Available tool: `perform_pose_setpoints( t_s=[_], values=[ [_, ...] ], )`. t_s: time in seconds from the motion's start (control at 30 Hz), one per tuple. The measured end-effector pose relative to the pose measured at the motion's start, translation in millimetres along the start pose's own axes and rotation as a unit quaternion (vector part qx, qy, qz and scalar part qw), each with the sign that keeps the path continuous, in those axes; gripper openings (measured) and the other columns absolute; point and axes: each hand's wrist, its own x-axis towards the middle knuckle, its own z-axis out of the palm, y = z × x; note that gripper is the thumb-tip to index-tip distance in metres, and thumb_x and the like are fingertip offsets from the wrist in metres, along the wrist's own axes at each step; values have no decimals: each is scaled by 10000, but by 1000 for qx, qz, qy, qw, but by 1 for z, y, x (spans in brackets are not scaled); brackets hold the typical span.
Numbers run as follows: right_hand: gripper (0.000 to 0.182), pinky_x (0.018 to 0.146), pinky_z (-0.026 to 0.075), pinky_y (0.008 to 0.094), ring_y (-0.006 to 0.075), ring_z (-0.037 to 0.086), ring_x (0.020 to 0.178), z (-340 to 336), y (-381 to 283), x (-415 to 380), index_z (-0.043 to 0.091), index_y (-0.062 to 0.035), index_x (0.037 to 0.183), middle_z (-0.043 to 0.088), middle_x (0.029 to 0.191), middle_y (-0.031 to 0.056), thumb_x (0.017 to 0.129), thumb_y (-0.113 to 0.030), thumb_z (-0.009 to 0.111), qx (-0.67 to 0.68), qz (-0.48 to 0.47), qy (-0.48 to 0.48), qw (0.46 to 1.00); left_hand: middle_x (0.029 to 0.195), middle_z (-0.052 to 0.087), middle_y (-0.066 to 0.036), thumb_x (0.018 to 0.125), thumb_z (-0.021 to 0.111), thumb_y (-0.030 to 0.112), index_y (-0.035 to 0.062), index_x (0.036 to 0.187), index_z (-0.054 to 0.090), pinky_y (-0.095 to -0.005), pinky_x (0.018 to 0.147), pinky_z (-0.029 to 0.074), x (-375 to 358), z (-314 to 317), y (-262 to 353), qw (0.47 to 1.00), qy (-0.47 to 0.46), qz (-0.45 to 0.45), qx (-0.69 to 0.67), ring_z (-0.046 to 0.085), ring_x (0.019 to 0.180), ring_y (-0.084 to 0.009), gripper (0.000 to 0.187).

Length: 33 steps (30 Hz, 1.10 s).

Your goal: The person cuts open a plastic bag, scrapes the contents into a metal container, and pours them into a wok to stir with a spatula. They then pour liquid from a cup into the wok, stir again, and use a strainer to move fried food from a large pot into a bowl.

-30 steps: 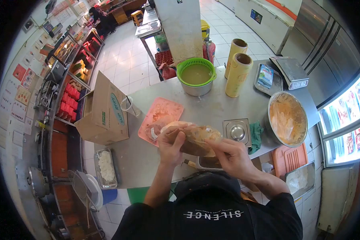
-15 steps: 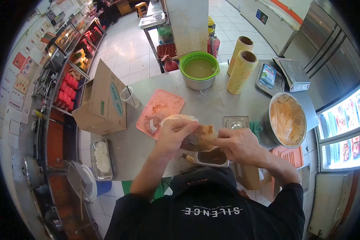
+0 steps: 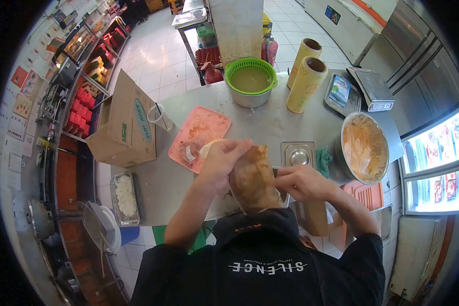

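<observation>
A brown, flat, smeared piece (image 3: 253, 179), perhaps food or a filled bag, hangs from my left hand (image 3: 222, 162), whose thumb and fingers pinch its upper edge. At its right side my right hand (image 3: 303, 182) is closed, fingertips against the edge; what they hold is too small to make out. Behind the piece a metal container (image 3: 284, 199) is partly hidden. Beyond my left hand lies a pink tray (image 3: 223, 122) with reddish smears and a clear labelled bag (image 3: 188, 153).
Around the steel table (image 3: 163, 196) stand a cardboard box (image 3: 130, 127), a plastic cup (image 3: 160, 118), a green colander (image 3: 249, 76) in a pot, yellow rolls (image 3: 306, 85), a scale (image 3: 375, 89), a large bowl (image 3: 363, 148) of orange paste and a tray of white food (image 3: 126, 199).
The brown piece now shows its broad side, upright and more spread out than before. The whole view has shifted slightly, and my right hand stays beside the piece.
</observation>
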Motion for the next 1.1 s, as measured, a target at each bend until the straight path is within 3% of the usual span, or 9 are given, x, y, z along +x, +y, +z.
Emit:
perform_pose_setpoints(
  t_s=[0.17, 0.27, 0.37, 0.4, 0.5, 0.57, 0.67, 0.8, 1.1],
  values=[
    [181, 649, 458, 294, 110, 557, 724, 17, 2, -3, 645, 24, 1028, 562, 728, 93, 897, -30, 533, 225, 82, 80, 968, 1052, 655, -85, 955, 571, 414, -7, 1133, 608, -308, 818, 532, 19, -3, 1, 999, 34, -26, -21, 635, 947, -140, 458],
    [213, 678, 457, 261, 56, 522, 782, 18, -10, -5, 638, 32, 1077, 610, 775, 47, 931, -71, 520, 292, 134, 74, 944, 1109, 625, -94, 972, 515, 461, 0, 1183, 579, -315, 853, 521, 24, -15, -22, 999, -8, -1, -37, 614, 1011, -148, 512],
    [225, 706, 459, 246, 65, 539, 802, 21, -15, -8, 638, 41, 1089, 642, 827, 21, 927, -75, 534, 292, 137, 84, 943, 1107, 628, -84, 985, 512, 411, 10, 1193, 575, -312, 845, 518, 5, -17, -56, 986, -57, 76, -137, 614, 1002, -142, 456],
    [233, 731, 471, 272, 113, 578, 821, 21, -15, -8, 639, 35, 1096, 658, 877, 74, 924, -84, 538, 294, 149, 90, 940, 1099, 633, -78, 989, 520, 382, 14, 1192, 577, -310, 839, 517, -1, -16, -62, 975, -71, 108, -180, 617, 990, -138, 424],
    [247, 771, 499, 333, 233, 661, 853, 30, -17, -8, 647, 11, 1108, 684, 976, 183, 909, -99, 551, 280, 175, 109, 938, 1073, 650, -50, 972, 576, 277, 21, 1182, 584, -301, 826, 514, -14, -15, -68, 996, -14, 61, -71, 624, 963, -123, 331],
    [247, 751, 510, 353, 282, 670, 840, 32, -21, -6, 659, -15, 1101, 673, 975, 187, 889, -93, 561, 233, 164, 138, 948, 1052, 661, -33, 950, 609, 224, 30, 1163, 597, -292, 823, 512, -19, -2, -59, 991, 19, 73, -111, 628, 946, -114, 289],
    [269, 705, 520, 400, 336, 651, 818, 20, -33, -4, 687, -85, 1076, 655, 956, 150, 830, -93, 579, 28, 101, 143, 984, 1033, 669, -22, 932, 634, 196, 41, 1139, 611, -284, 819, 509, -15, 5, -46, 990, 19, 86, -114, 631, 930, -107, 260],
    [293, 653, 518, 435, 327, 642, 759, 15, -30, -4, 704, -154, 1041, 642, 927, 85, 769, -117, 600, -61, 64, 129, 988, 1101, 649, -50, 945, 606, 178, 47, 1188, 582, -295, 823, 522, -10, 7, -26, 996, -24, 67, -53, 627, 977, -138, 277],
    [315, 646, 523, 430, 305, 656, 750, 11, -38, -10, 691, -199, 1068, 636, 910, 66, 773, -142, 597, -106, 90, 53, 989, 977, 690, -23, 924, 657, 216, 36, 1081, 639, -252, 725, 524, 3, 30, -20, 992, 60, 104, -40, 649, 831, -87, 239]
  ],
)
